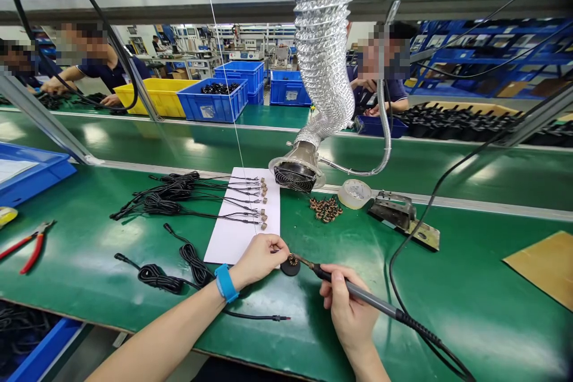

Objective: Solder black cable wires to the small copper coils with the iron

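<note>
My right hand (351,304) is closed round the handle of a soldering iron (358,291), its tip pointing left at a small round copper-coloured part (292,260). That part sits on a black round base (290,268) on the green bench. On the other side, my left hand (264,258), with a blue wristband (226,283), pinches a thin solder wire (226,74) that hangs down from above. The fingertips are right beside the copper-coloured part and partly hide the wire's end. Close behind the left hand lies a white sheet (233,240) with cable ends and small metal pieces (264,200).
A fume duct (298,170) hangs behind my hands. Nearby are a pile of copper-coloured parts (326,209), a round container (354,193) and a metal iron stand (405,218). Black cables (156,277) and red-handled cutters (36,245) lie left. Co-workers sit across the bench.
</note>
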Motion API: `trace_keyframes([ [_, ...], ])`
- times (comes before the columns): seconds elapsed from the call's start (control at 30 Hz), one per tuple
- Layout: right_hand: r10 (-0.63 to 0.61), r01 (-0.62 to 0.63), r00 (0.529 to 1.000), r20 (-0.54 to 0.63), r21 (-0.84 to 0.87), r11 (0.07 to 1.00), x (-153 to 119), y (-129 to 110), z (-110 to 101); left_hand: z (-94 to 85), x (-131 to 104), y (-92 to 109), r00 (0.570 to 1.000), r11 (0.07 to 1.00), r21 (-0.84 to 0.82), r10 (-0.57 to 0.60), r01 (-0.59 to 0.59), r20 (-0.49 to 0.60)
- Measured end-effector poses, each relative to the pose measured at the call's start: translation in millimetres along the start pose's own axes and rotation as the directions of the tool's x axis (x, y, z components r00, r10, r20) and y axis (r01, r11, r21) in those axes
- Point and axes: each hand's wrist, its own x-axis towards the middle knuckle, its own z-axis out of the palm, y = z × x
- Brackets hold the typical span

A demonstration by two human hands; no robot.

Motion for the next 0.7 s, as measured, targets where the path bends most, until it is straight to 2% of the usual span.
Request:
trace_keyframes([
  [0.33,0.014,-0.014,1.000,-0.013,0.043,0.999,1,-10,3,0.3,0,-1,1.000,1.000,-0.022,-0.021,0.021,0.014],
  [0.53,0.040,-0.025,0.989,-0.145,0.104,0.994,3,-15,4,0.9,1,-4,0.999,0.999,-0.031,-0.026,0.027,0.022],
  [0.7,0.038,-0.024,0.989,-0.143,0.097,0.995,2,-11,3,1.3,1,-3,0.999,0.999,-0.035,-0.036,0.037,0.024],
])
